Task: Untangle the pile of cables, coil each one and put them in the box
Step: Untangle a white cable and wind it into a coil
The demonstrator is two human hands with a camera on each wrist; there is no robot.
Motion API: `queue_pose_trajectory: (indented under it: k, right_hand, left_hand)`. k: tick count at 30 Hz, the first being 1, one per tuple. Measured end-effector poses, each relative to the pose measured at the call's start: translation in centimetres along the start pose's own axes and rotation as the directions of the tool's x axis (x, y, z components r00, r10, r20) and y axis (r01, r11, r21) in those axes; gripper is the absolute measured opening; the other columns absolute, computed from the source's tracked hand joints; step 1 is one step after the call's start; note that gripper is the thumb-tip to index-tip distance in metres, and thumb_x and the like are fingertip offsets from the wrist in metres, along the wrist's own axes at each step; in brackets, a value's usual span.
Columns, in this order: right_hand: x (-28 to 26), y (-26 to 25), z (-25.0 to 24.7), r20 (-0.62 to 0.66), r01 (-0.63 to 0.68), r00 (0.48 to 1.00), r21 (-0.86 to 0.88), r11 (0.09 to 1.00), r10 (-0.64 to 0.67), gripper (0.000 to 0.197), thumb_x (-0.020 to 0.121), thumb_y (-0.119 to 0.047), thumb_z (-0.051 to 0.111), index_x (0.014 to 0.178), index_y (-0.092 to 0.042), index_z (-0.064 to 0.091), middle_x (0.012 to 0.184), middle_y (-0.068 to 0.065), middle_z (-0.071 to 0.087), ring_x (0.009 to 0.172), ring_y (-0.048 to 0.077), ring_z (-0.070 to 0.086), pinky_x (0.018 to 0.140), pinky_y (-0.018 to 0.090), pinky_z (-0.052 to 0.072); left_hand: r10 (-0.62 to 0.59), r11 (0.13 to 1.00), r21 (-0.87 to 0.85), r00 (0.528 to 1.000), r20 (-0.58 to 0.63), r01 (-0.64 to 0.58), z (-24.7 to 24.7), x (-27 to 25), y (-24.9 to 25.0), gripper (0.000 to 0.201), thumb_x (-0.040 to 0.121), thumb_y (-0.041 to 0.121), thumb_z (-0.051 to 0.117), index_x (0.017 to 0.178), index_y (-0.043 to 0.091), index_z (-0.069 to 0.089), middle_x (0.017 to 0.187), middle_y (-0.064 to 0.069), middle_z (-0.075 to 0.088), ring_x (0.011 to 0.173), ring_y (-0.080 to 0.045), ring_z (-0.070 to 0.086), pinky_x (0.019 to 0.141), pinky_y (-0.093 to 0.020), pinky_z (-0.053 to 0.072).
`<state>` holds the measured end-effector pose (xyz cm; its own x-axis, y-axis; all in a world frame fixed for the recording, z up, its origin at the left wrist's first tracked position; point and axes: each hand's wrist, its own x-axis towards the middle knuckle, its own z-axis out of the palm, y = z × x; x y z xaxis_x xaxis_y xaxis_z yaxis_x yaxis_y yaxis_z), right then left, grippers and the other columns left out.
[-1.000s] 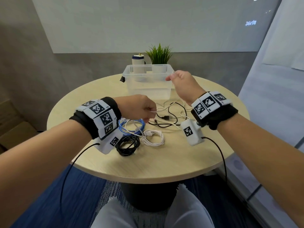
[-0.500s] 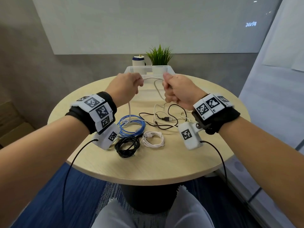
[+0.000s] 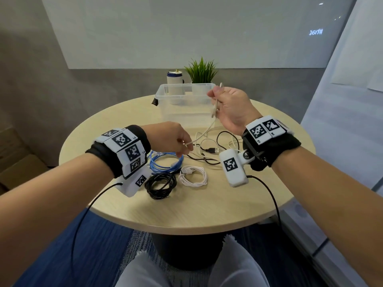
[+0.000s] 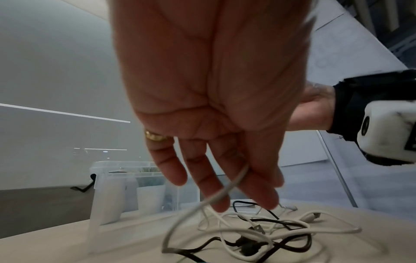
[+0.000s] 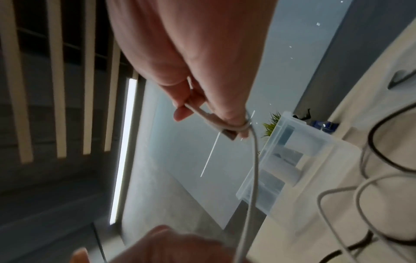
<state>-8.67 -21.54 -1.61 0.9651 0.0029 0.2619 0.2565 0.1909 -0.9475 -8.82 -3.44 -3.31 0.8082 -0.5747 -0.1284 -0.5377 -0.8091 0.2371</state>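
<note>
A white cable [image 3: 205, 132] runs taut between my two hands above the round table [image 3: 207, 204]. My right hand [image 3: 228, 106] is raised in front of the clear plastic box [image 3: 165, 94], palm toward me, and pinches the cable's plug end [image 5: 216, 122], with a turn of cable looped over a finger. Lower and to the left, my left hand [image 3: 176, 141] pinches the same cable [image 4: 227, 188] between thumb and fingers. The rest of that cable lies tangled with a black cable [image 3: 207, 160] on the table. The box shows nothing inside.
Three coiled cables lie near the front: blue [image 3: 165, 162], black [image 3: 158, 185] and white [image 3: 193, 176]. A white cup [image 3: 175, 79] and a small potted plant [image 3: 201, 71] stand behind the box. A cardboard carton [image 3: 16, 162] sits on the floor at left.
My hands were close together up by the box; the left hand has dropped toward the table along the cable, and the right hand has turned palm toward me with a loop over a finger.
</note>
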Motion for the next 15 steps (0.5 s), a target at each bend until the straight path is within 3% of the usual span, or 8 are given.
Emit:
queue_pose_trajectory:
  k: [1,3,5,7,10,12,15]
  right_hand:
    - [0.1,0.3,-0.2,-0.027,0.047,0.998,-0.204,0.978,-0.053,0.027,0.101,-0.019,0.043,0.080,-0.012,0.059,0.075,0.002,0.056,0.072,0.019,0.048,0.069,0.027,0.041]
    - [0.1,0.6,-0.5,-0.008,0.107,0.991,-0.574,0.812,-0.136,0.025,0.100,-0.022,0.043,0.085,-0.015,0.062,0.075,-0.006,0.058,0.070,0.011,0.048,0.066,0.022,0.039]
    - [-0.3,0.6,-0.8,0.053,0.104,0.994,-0.717,0.689,-0.096,0.022,0.102,-0.019,0.038,0.098,-0.010,0.058,0.083,-0.002,0.055,0.069,0.005,0.049,0.059,0.014,0.039]
    - [-1.0,0.5,-0.7,0.143,0.108,0.990,-0.753,0.649,0.000,0.014,0.102,-0.008,0.034,0.101,-0.005,0.048,0.082,0.000,0.054,0.066,0.003,0.056,0.049,0.008,0.036]
    - [-1.6,0.6,-0.4,0.179,0.118,0.983,-0.762,0.637,0.033,0.013,0.102,-0.009,0.034,0.095,-0.006,0.045,0.072,0.000,0.050,0.058,0.005,0.057,0.048,0.014,0.039]
    - [-1.4,0.7,-0.6,0.156,0.081,0.987,-0.704,0.706,0.043,0.031,0.104,-0.024,0.032,0.085,-0.010,0.053,0.062,-0.003,0.043,0.052,0.011,0.045,0.051,0.021,0.039]
    - [-1.0,0.7,-0.9,0.213,0.024,0.971,-0.532,0.846,0.106,0.044,0.102,-0.037,0.035,0.069,-0.013,0.051,0.048,-0.003,0.035,0.041,0.009,0.031,0.050,0.025,0.029]
  left_hand:
    - [0.007,1.000,0.008,1.000,0.006,-0.007,-0.2,-0.2,0.0,0.013,0.087,0.018,0.062,0.091,0.026,0.071,0.083,0.009,0.071,0.074,0.001,0.058,0.069,-0.016,0.041]
    - [0.010,1.000,0.006,0.999,-0.031,-0.010,-0.6,-0.5,0.0,0.010,0.088,0.021,0.063,0.087,0.023,0.072,0.080,0.013,0.070,0.074,-0.001,0.059,0.071,-0.018,0.043]
    - [0.002,1.000,-0.014,0.987,-0.161,-0.005,-1.2,-0.3,-0.1,0.015,0.091,0.026,0.060,0.092,0.019,0.073,0.080,0.009,0.070,0.073,-0.005,0.059,0.070,-0.014,0.043]
    - [-0.033,0.996,-0.091,0.939,-0.341,0.002,-1.7,0.0,-0.1,0.017,0.094,0.028,0.057,0.095,0.019,0.071,0.076,0.006,0.068,0.061,-0.005,0.055,0.057,-0.009,0.041]
    - [-0.100,0.968,-0.247,0.842,-0.530,-0.040,-2.3,0.4,0.1,0.016,0.096,0.024,0.053,0.094,0.016,0.067,0.074,0.002,0.065,0.051,-0.009,0.054,0.046,-0.011,0.044]
    - [-0.168,0.930,-0.359,0.780,-0.603,-0.078,-2.5,0.6,0.0,0.016,0.097,0.019,0.050,0.093,0.014,0.065,0.074,-0.002,0.062,0.053,-0.011,0.057,0.048,-0.013,0.050]
    - [-0.270,0.854,-0.503,0.716,-0.644,-0.131,-2.8,1.0,-0.6,0.018,0.098,0.014,0.046,0.089,0.008,0.061,0.074,-0.006,0.059,0.054,-0.013,0.062,0.052,-0.016,0.054]
